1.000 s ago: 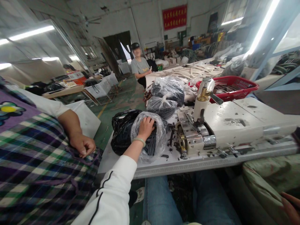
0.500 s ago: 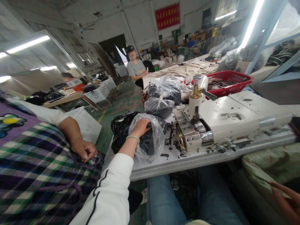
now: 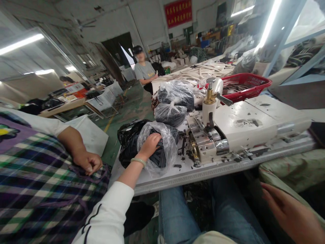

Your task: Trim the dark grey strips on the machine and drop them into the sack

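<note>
We find the left hand (image 3: 149, 146) cupped over a clear bag (image 3: 165, 149) near the table edge (image 3: 177, 179). The right hand (image 3: 289, 213) is open below that edge. A sewing machine (image 3: 243, 125) stands just beside the bag.

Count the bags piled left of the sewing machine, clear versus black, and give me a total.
clear bags: 3
black bag: 1
total: 4
</note>
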A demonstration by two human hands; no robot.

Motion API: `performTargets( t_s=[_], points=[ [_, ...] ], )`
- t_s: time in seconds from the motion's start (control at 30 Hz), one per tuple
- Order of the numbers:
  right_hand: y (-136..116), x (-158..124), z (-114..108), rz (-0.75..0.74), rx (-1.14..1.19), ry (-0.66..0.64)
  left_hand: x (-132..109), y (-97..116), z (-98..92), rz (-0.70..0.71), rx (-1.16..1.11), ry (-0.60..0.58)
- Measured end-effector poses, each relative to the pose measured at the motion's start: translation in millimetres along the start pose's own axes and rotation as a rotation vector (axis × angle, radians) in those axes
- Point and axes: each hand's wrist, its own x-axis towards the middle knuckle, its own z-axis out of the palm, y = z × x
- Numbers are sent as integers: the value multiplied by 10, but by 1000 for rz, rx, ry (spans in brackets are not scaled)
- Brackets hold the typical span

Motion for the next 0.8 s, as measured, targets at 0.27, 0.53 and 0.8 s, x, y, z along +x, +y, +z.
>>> performTargets(
  t_s=[0.27, 0.53, 0.8],
  points=[
    [-2264, 846, 853, -667, 468, -498, -214, 126, 2, -226, -3, 345],
    [-3059, 1603, 1922, -582, 583, -387, -333, 80, -186, -344, -62, 458],
    [-3115, 1970, 2290, -523, 125, -458, -90, 24, -335, -371, -169, 439]
  ],
)
